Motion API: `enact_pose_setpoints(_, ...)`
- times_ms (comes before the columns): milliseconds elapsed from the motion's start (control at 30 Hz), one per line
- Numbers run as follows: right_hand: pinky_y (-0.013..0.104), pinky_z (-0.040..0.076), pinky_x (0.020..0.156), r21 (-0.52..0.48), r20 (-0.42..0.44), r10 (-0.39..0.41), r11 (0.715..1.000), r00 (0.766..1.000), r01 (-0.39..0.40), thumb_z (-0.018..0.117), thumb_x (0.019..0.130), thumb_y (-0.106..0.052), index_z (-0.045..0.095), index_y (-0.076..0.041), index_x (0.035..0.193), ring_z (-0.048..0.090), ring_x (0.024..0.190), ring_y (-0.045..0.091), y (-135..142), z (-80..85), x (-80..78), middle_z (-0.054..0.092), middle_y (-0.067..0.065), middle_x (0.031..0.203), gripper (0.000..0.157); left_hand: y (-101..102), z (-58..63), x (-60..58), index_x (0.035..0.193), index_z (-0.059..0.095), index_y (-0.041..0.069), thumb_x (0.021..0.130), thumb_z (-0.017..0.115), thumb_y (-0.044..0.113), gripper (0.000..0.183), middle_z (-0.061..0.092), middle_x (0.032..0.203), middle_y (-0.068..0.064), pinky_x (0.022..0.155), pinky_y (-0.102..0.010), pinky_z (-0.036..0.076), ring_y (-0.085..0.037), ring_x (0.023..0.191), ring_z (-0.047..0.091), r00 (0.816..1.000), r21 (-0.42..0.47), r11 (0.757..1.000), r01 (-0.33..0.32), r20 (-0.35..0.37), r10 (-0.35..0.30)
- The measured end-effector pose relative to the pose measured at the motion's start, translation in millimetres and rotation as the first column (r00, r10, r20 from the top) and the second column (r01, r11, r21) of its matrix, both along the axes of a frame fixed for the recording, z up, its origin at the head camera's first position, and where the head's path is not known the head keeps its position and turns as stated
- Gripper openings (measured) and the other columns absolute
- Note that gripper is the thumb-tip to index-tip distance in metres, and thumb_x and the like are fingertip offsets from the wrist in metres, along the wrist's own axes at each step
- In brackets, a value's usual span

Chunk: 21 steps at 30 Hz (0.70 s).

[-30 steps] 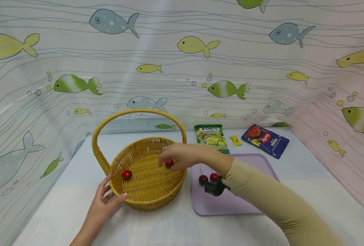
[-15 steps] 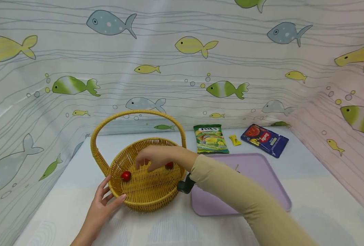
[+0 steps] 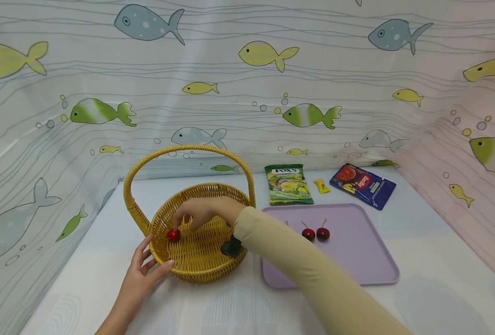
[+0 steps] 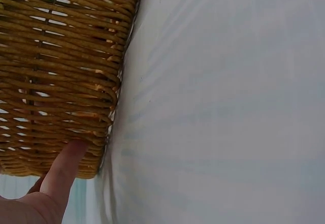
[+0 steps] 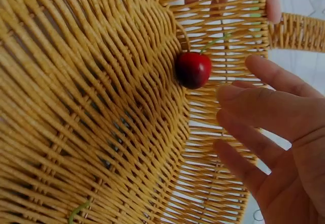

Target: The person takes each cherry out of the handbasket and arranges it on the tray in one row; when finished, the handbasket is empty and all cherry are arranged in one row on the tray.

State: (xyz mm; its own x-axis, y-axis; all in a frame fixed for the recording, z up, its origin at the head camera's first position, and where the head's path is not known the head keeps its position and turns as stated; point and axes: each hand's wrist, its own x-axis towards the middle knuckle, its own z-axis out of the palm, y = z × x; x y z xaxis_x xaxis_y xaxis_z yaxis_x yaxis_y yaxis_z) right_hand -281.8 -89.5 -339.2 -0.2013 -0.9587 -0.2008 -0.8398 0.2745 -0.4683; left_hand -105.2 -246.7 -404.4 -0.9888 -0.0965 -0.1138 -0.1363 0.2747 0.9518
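A yellow wicker basket (image 3: 205, 274) with a tall arched handle stands on the left of the table. My left hand (image 3: 140, 278) touches its outer wall, thumb near the front rim and fingers spread towards the handle's base; a straight finger (image 4: 63, 170) presses the weave in the left wrist view. Inside, a red cherry (image 5: 193, 70) with a green stem lies by the left wall. My right hand (image 3: 199, 213) reaches into the basket beside it, its fingers loosely bent and apart from the cherry in the right wrist view. Another green stem (image 5: 78, 211) shows there at the bottom.
A lilac tray (image 3: 360, 260) right of the basket bears two dark red cherries, one cherry (image 3: 308, 234) beside another (image 3: 323, 234); the right sleeve hides part of it. Behind stand a green candy bag (image 3: 288, 186), a small yellow wrapped candy (image 3: 321, 186) and a blue pouch (image 3: 362, 186).
My right hand has moved left inside the basket, from above the right-hand cherry to the left-hand one. The arm's shift uncovers cherries on the tray. My left hand stays at the basket.
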Motion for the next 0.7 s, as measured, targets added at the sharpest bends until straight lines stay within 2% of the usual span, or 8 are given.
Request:
enact_pose_setpoints(133, 0.016, 0.037, 0.091, 0.022, 0.036, 0.039, 0.999, 0.999, -0.039, 0.061, 0.087, 0.001, 0.059, -0.012, 0.124, 0.044, 0.116, 0.003, -9.8, -7.0, -1.3, 0.053, -0.005, 0.126, 0.040, -2.3, -0.8, 2.7, 0.151, 0.001, 0.026, 0.090, 0.064, 0.021, 0.088, 0.012, 0.148, -0.024, 0.077, -0.014, 0.042, -0.041, 0.131, 0.026, 1.000, 0.010, 1.000, -0.007, 0.007, 0.007)
enact_pose_setpoints(267, 0.017, 0.034, 0.094, 0.070, 0.048, 0.065, 0.995, 0.997, -0.068, 0.056, 0.089, 0.005, 0.054, -0.013, 0.131, 0.040, 0.121, 0.003, -18.0, -10.9, 2.2, 0.048, -0.005, 0.133, 0.046, -4.1, -0.7, 4.2, 0.150, 0.000, 0.027, 0.090, 0.064, 0.023, 0.088, 0.012, 0.148, -0.023, 0.077, -0.015, 0.041, -0.041, 0.132, 0.025, 1.000, -0.003, 1.000, -0.006, 0.016, 0.006)
enact_pose_setpoints(433, 0.015, 0.032, 0.093, 0.143, 0.020, 0.093, 0.985, 0.995, -0.095, 0.053, 0.088, 0.008, 0.054, -0.013, 0.131, 0.040, 0.121, 0.003, -23.3, -13.1, 4.8, 0.047, -0.003, 0.133, 0.047, -3.2, 0.8, 3.7, 0.151, -0.001, 0.027, 0.090, 0.063, 0.022, 0.088, 0.009, 0.148, -0.026, 0.077, -0.015, 0.042, -0.043, 0.132, 0.024, 1.000, 0.002, 1.000, 0.001, 0.017, -0.001)
enact_pose_setpoints(533, 0.015, 0.035, 0.088, 0.149, -0.021, 0.074, 0.986, 0.997, -0.070, 0.054, 0.088, 0.006, 0.055, -0.013, 0.130, 0.043, 0.116, 0.005, -24.5, -12.9, 4.1, 0.049, -0.003, 0.129, 0.047, -2.1, 1.8, 2.5, 0.151, -0.001, 0.027, 0.091, 0.063, 0.022, 0.087, 0.009, 0.148, -0.026, 0.077, -0.015, 0.041, -0.043, 0.132, 0.025, 1.000, 0.003, 1.000, 0.002, 0.012, -0.002)
enact_pose_setpoints(633, 0.017, 0.038, 0.083, 0.146, -0.079, 0.021, 0.989, 0.997, -0.010, 0.055, 0.087, 0.006, 0.056, -0.016, 0.130, 0.045, 0.110, 0.008, -25.1, -13.2, 1.8, 0.050, -0.003, 0.126, 0.048, -1.0, 1.7, 0.8, 0.151, 0.000, 0.027, 0.091, 0.062, 0.023, 0.087, 0.010, 0.148, -0.025, 0.078, -0.015, 0.041, -0.042, 0.131, 0.026, 1.000, -0.003, 1.000, 0.000, 0.011, 0.000)
enact_pose_setpoints(700, 0.017, 0.037, 0.084, 0.157, -0.118, -0.007, 0.987, 0.993, 0.026, 0.054, 0.087, 0.006, 0.057, -0.018, 0.129, 0.043, 0.113, 0.007, -25.2, -13.1, 0.5, 0.048, -0.004, 0.127, 0.049, -0.2, 1.5, -0.3, 0.151, 0.001, 0.027, 0.091, 0.063, 0.023, 0.086, 0.011, 0.148, -0.025, 0.079, -0.016, 0.041, -0.042, 0.131, 0.026, 1.000, -0.006, 1.000, 0.001, 0.012, -0.001)
